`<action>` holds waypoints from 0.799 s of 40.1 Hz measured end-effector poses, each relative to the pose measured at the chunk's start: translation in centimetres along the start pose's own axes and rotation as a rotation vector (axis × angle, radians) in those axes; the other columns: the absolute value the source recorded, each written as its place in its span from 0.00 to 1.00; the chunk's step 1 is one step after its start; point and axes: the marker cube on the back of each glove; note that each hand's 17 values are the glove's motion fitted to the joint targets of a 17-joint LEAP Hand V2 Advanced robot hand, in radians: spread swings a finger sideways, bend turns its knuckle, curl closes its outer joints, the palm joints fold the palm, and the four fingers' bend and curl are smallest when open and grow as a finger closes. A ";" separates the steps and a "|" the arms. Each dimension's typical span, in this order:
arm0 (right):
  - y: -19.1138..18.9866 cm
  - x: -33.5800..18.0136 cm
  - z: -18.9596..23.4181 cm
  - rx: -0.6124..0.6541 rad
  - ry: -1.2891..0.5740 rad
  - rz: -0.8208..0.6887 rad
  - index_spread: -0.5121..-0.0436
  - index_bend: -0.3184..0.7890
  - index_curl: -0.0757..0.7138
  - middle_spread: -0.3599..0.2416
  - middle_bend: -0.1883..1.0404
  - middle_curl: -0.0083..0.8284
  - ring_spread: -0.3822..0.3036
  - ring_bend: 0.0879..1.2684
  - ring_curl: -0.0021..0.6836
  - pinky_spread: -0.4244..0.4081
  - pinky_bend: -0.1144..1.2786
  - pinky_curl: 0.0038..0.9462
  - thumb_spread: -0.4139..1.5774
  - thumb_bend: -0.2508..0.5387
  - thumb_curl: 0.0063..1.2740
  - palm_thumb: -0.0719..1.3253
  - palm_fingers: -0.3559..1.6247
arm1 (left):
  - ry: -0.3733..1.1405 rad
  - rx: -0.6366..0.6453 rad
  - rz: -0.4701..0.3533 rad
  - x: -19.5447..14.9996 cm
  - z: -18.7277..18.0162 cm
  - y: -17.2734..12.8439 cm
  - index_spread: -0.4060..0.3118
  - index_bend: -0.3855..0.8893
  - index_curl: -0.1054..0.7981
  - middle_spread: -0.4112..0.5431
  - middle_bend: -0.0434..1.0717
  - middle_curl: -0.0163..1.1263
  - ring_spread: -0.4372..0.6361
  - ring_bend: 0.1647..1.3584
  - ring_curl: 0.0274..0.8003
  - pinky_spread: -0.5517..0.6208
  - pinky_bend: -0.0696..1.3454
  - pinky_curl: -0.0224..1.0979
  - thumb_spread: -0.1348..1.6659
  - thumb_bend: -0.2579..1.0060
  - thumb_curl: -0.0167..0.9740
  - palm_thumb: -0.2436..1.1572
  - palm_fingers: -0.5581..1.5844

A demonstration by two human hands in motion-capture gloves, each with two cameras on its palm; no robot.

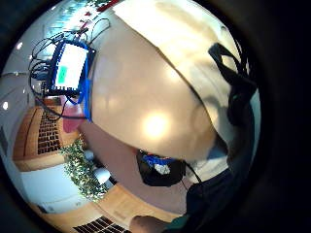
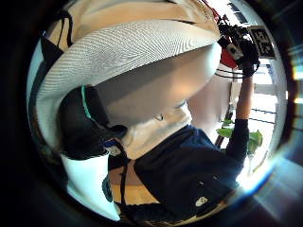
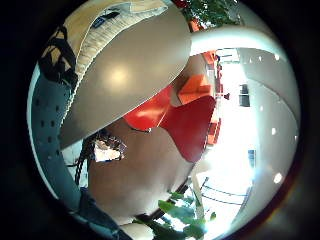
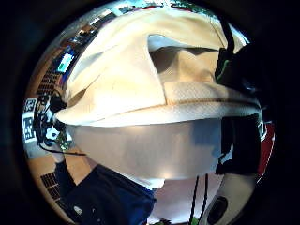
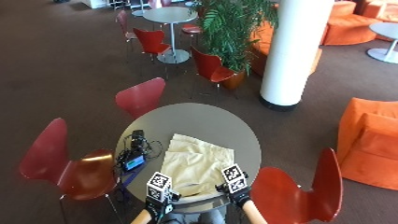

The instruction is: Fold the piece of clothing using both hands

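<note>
We are in a big room with red chairs, at a round grey tabletop (image 5: 193, 119). The cream ribbed cloth (image 5: 194, 164) lies flat on it. Our left hand (image 5: 159, 199) and right hand (image 5: 235, 191) pinch its near edge. If one hand lifts faster, the fold could go crooked.

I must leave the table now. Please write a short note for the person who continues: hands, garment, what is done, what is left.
Left hand and right hand: both at the near edge of the round table, each gripping the near hem of the cream garment.
Garment: lies spread on the table, its far part rumpled.
Beside it: a small device with cables.
Done: hem taken up.
Left: the whole fold, as no finished fold shows yet.
</note>
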 end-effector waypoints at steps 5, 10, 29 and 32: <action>3.6 -0.1 -1.2 0.048 -0.068 -0.052 0.42 0.40 0.49 0.20 0.33 0.40 0.16 0.38 0.57 0.14 0.48 0.36 0.73 0.73 0.28 0.69 0.77 | 0.114 -0.066 0.056 1.4 -1.8 3.7 0.17 0.48 0.56 0.15 0.37 0.39 0.11 0.19 0.45 0.19 0.34 0.38 0.47 0.28 0.51 0.74 0.85; 6.5 0.4 -3.3 0.087 -0.134 -0.093 0.44 0.36 0.47 0.19 0.35 0.44 0.15 0.41 0.59 0.13 0.50 0.37 0.73 0.70 0.30 0.71 0.78 | 0.200 -0.089 0.094 2.1 -4.9 6.2 0.15 0.50 0.60 0.13 0.40 0.42 0.10 0.21 0.48 0.19 0.35 0.39 0.43 0.26 0.56 0.75 0.86; -6.5 7.6 -9.6 -0.116 -0.403 0.122 0.45 0.40 0.45 0.17 0.39 0.52 0.17 0.38 0.62 0.11 0.49 0.38 0.61 0.45 0.38 0.71 0.76 | 0.056 0.032 -0.242 -4.4 -14.6 -10.0 0.10 0.55 0.70 0.09 0.49 0.49 0.06 0.30 0.56 0.16 0.42 0.45 0.36 0.19 0.70 0.77 0.86; -8.9 7.3 -8.5 -0.108 -0.501 0.241 0.47 0.39 0.45 0.18 0.38 0.52 0.19 0.38 0.62 0.12 0.49 0.39 0.59 0.43 0.40 0.73 0.75 | 0.106 -0.036 -0.359 -4.7 -13.3 -12.3 0.10 0.56 0.71 0.09 0.50 0.50 0.07 0.29 0.57 0.17 0.42 0.45 0.36 0.19 0.72 0.77 0.86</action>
